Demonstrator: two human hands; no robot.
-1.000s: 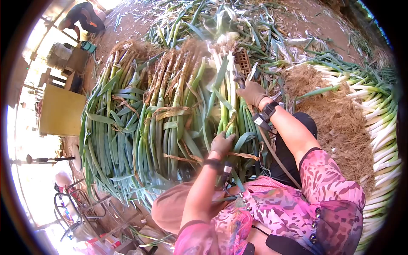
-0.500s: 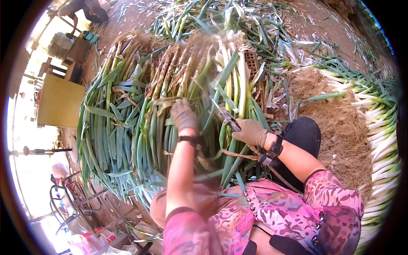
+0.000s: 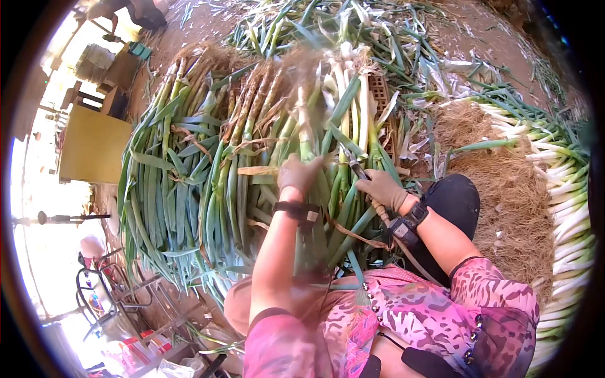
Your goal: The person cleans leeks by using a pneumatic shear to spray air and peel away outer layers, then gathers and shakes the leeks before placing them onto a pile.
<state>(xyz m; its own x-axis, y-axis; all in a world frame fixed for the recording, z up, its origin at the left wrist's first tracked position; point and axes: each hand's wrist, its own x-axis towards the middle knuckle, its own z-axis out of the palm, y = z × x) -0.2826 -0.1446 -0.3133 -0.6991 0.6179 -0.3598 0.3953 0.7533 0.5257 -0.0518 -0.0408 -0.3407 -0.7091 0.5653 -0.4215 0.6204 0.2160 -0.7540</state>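
Note:
My left hand (image 3: 299,175), in a tan glove, is closed around the stalk of a leek (image 3: 305,129), its root end pointing away from me. The root end is blurred. In my right hand (image 3: 383,189), also gloved, is a thin-nozzled air blow gun (image 3: 356,165), with a hose (image 3: 409,252) running back along my forearm. The nozzle points up and left, toward the leeks just right of my left hand. Around both hands lies a heap of unpeeled leeks (image 3: 170,208) with brown roots and long green leaves.
Peeled white leeks (image 3: 567,220) lie in a curved row at right, beside a mat of roots (image 3: 510,195). Leaf scraps (image 3: 409,38) cover the ground ahead. A perforated brick-like block (image 3: 379,91), a yellow panel (image 3: 94,145) and, at top left, another person (image 3: 142,12) are visible.
My left hand has moved right, off the dry leaves and onto a leek stalk. My right hand has shifted slightly right, and the blow gun now points more upward.

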